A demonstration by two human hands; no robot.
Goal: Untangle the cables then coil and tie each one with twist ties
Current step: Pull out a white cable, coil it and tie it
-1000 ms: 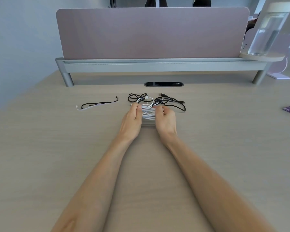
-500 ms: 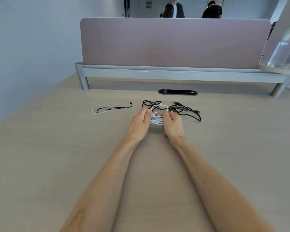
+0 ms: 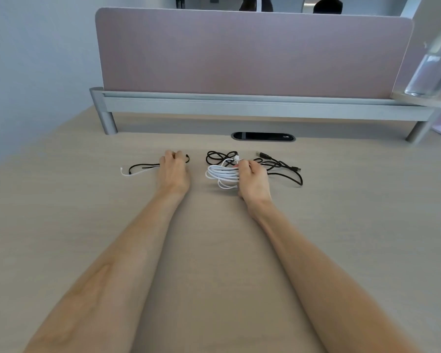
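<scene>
A coiled white cable point(image 3: 220, 175) lies on the desk, and my right hand point(image 3: 253, 177) grips its right side. Behind and to the right of it a loose black cable point(image 3: 283, 166) sprawls, with its USB plug at the back. To the left lie two twist ties, one black point(image 3: 143, 166) and one white point(image 3: 125, 173). My left hand point(image 3: 173, 169) rests over the right end of the ties with its fingers curled down onto them; whether it pinches one is hidden.
A pink divider panel point(image 3: 252, 54) on a grey metal rail point(image 3: 239, 107) closes the back of the desk point(image 3: 87, 225). A cable slot point(image 3: 263, 136) sits just behind the cables. A clear water bottle point(image 3: 433, 70) stands on a small shelf at the far right.
My left hand has let go of the white coil and moved left onto the twist ties. My right hand keeps hold of the coil. The camera has shifted left.
</scene>
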